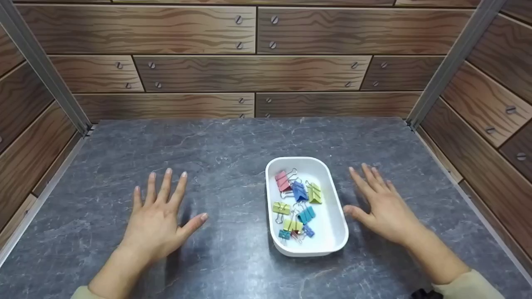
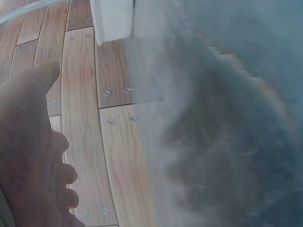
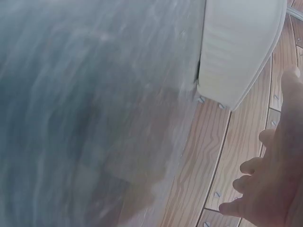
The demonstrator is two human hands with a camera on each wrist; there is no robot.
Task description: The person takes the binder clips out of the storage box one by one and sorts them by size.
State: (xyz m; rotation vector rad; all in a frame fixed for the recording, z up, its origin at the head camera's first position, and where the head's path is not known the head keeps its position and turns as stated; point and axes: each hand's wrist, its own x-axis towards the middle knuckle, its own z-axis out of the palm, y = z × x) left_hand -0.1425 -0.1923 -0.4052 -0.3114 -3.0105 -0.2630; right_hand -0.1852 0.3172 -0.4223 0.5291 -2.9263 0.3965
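Note:
A white rectangular tub (image 1: pixel 332 232) with rounded corners stands on the dark table, right of the middle. Inside lie several binder clips: a pink one (image 1: pixel 282 181), a blue one (image 1: pixel 299 191), a yellow-green one (image 1: pixel 314 193), a teal one (image 1: pixel 306 214) and smaller ones in a loose group. My left hand (image 1: pixel 154 224), fingers spread and palm down, is over the table well left of the tub. On the other side my right hand (image 1: pixel 384 209) has its fingers straight, its thumb tip close beside the tub's right rim. Both hands hold nothing.
The dark marbled table (image 1: pixel 199 141) is enclosed by wood-patterned walls (image 1: pixel 249 72) at the back and both sides. Grey metal posts (image 1: pixel 453 62) rise at the back corners. In the right wrist view the tub's side (image 3: pixel 241 47) appears at the top.

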